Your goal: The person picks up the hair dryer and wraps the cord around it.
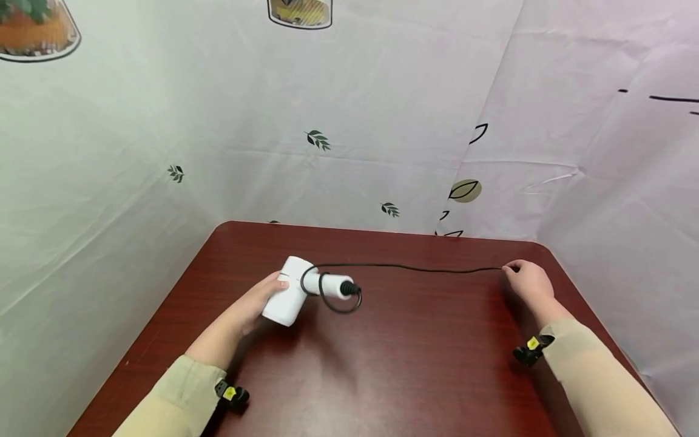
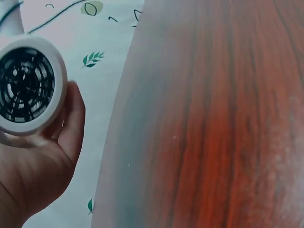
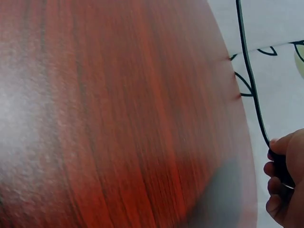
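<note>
A person's left hand holds a white hair dryer above the left side of a reddish-brown wooden counter, its grip curled round the body. A black cord loops about the handle and stretches across to the right hand, whose grip pinches it. On the cloth backdrop, two printed containers are cut off above: one with orange-and-green contents, the other with yellow.

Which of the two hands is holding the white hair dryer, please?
The left hand: it grips the white hair dryer by its barrel, whereas the right hand holds the black cord.
</note>
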`<state>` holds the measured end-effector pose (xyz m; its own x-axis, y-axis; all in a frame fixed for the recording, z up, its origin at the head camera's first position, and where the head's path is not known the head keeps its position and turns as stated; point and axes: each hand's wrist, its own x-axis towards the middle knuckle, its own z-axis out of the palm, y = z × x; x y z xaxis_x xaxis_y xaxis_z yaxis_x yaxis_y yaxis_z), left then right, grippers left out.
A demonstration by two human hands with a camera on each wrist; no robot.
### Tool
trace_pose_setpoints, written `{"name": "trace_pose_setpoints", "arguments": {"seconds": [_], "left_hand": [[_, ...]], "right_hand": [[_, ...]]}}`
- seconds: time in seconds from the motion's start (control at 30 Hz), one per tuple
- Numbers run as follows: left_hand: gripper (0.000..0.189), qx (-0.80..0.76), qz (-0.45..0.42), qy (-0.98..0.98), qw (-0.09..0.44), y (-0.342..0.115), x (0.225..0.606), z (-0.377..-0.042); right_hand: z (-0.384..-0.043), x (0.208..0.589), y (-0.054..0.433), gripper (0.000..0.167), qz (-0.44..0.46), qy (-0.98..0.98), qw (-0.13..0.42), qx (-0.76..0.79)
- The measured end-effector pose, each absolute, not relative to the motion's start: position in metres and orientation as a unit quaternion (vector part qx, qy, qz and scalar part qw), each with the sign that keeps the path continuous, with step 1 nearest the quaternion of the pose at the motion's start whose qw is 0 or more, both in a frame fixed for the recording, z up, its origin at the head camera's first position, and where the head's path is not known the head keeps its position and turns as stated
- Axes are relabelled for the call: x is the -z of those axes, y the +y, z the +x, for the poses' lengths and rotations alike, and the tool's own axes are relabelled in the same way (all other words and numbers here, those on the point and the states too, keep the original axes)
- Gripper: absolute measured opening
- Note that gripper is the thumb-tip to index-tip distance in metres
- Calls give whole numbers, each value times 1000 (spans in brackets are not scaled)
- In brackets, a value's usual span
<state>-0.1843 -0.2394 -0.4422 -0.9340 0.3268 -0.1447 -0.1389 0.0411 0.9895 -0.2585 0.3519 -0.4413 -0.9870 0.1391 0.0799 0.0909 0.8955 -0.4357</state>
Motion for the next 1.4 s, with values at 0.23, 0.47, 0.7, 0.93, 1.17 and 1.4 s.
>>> {"name": "trace_pose_setpoints", "arguments": {"seconds": [0.23, 0.47, 0.7, 0.93, 1.17, 1.4], "left_hand": [[60, -728, -13, 675, 120, -241, 443, -192], [62, -764, -78, 635, 83, -244, 445, -197], [55, -793, -107, 596, 69, -245, 446, -200], [48, -824, -126, 548, 67, -241, 442, -202], [63, -844, -158, 511, 47, -242, 439, -207], [75, -819, -188, 542, 21, -245, 439, -211]], "right_hand": [[-258, 442, 346, 38, -44, -975, 51, -210], [-252, 441, 343, 36, -30, -979, 44, -199], [-243, 442, 339, 31, -2, -982, 33, -188], [-236, 445, 331, 26, 39, -983, 24, -176], [-224, 442, 316, 16, 120, -980, 0, -158], [-210, 427, 297, 9, 212, -964, -40, -157]]}}
